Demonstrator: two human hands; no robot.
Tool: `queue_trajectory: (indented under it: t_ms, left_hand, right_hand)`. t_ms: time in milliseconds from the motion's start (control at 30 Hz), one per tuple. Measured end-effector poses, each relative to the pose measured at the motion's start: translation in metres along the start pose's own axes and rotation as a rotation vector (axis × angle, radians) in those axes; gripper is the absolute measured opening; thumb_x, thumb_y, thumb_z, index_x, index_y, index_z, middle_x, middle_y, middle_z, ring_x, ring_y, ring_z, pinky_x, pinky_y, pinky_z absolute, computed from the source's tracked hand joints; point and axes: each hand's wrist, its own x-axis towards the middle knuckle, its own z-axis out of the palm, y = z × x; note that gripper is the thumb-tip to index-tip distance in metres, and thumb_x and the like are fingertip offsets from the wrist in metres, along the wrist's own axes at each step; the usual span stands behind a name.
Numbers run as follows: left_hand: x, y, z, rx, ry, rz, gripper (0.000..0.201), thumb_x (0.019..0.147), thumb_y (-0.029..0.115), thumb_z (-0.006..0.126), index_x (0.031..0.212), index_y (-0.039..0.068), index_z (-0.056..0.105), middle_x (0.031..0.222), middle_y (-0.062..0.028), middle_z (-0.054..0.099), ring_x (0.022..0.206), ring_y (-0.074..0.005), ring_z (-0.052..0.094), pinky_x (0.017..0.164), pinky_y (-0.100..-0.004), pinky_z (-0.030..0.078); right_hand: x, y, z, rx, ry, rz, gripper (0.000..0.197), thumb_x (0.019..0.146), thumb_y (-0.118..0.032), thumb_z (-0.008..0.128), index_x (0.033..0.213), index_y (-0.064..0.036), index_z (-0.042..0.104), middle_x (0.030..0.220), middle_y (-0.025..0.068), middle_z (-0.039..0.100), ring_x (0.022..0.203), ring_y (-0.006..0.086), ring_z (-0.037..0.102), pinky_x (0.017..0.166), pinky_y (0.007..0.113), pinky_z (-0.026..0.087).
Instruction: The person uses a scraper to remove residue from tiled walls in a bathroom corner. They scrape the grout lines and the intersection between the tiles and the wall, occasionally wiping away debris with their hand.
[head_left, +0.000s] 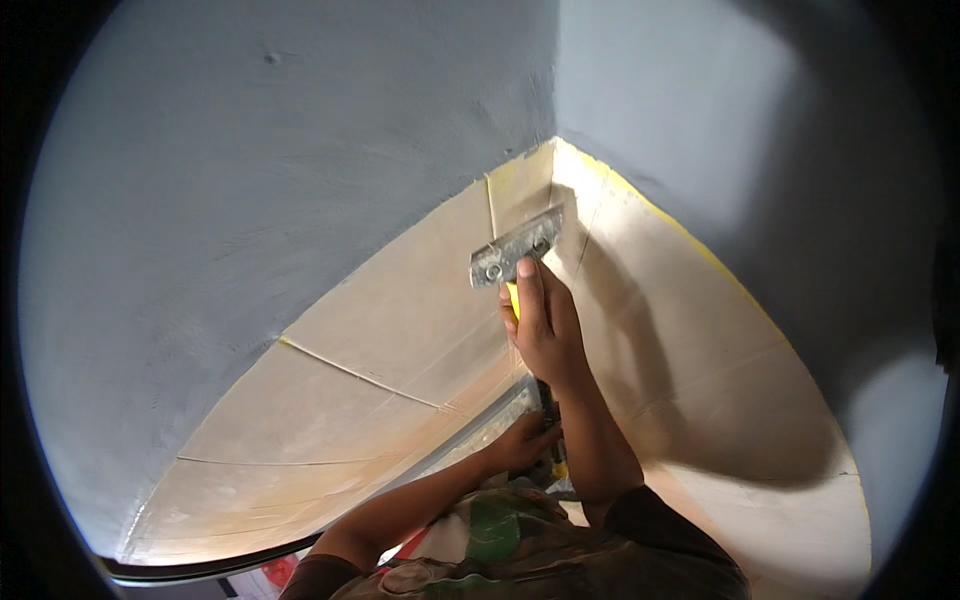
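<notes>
My right hand [545, 315] is raised in front of the corner and closed round the yellow handle of a scraper [515, 247]. The scraper's wide metal blade is smeared with pale residue and tilts up to the right, close to the beige tiled wall [400, 310]. Whether the blade touches the tiles I cannot tell. Lower down, near my chest, my left hand [525, 440] is closed beside a long, flat grey metal tool [485, 425] with whitish smears. Its fingers wrap a dark part there, mostly hidden by my right forearm.
Beige tiles meet in a corner [555, 165], with grey walls [300, 120] above them. A yellow strip [700, 245] runs along the right tile edge. Narrow raised lines [360, 375] cross the left tiles. A red object [280, 570] shows at lower left.
</notes>
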Motion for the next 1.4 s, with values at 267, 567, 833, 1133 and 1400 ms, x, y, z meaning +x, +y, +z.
queue_trajectory:
  t_ms: [267,567,833,1133,1400]
  left_hand:
    - [0.009,0.029,0.006,0.070,-0.058,-0.011,0.036,0.106,0.020,0.057,0.130,-0.006,0.058,0.120,-0.0205,0.069,0.110,-0.0238,0.064,0.094,-0.0396,0.050]
    - [0.010,0.142,-0.046,-0.114,0.244,0.337,0.061,0.106,0.046,0.054,0.140,-0.004,0.050,0.136,-0.0153,0.059,0.124,-0.0230,0.057,0.108,-0.0395,0.042]
    - [0.015,0.244,-0.042,0.029,0.551,0.265,0.087,0.108,0.065,0.023,0.150,-0.009,0.041,0.118,-0.0092,0.065,0.098,-0.0138,0.061,0.086,-0.0291,0.047]
    - [0.014,0.217,-0.071,0.142,0.586,0.303,0.089,0.107,0.066,0.017,0.148,-0.008,0.045,0.118,-0.0095,0.065,0.096,-0.0135,0.056,0.086,-0.0297,0.043]
    - [0.023,0.230,-0.062,0.267,0.418,0.511,0.092,0.106,0.067,0.015,0.151,-0.009,0.038,0.147,-0.0217,0.052,0.131,-0.0300,0.055,0.114,-0.0442,0.038]
  right_hand:
    - [0.024,-0.001,-0.011,-0.148,-0.119,0.093,0.055,0.112,-0.043,0.041,0.086,0.0024,0.059,0.061,0.0109,0.053,0.058,0.0187,0.049,0.059,0.038,0.043]
    - [0.033,-0.039,-0.011,-0.260,-0.157,0.040,0.054,0.111,-0.041,0.043,0.086,0.0043,0.061,0.061,0.0189,0.059,0.055,0.0288,0.058,0.057,0.044,0.045]
    - [0.029,-0.055,-0.003,-0.157,-0.133,0.029,0.057,0.111,-0.039,0.042,0.075,0.0017,0.060,0.058,0.0182,0.061,0.056,0.0322,0.067,0.056,0.041,0.052]
    - [0.036,-0.086,0.000,-0.069,-0.165,0.114,0.063,0.111,-0.047,0.042,0.064,-0.0060,0.046,0.055,-0.0036,0.041,0.053,0.0074,0.040,0.051,0.030,0.035]
    - [0.036,-0.068,-0.012,-0.195,-0.126,0.098,0.063,0.111,-0.043,0.040,0.073,0.0045,0.058,0.058,0.0114,0.060,0.057,0.0201,0.064,0.060,0.038,0.052]
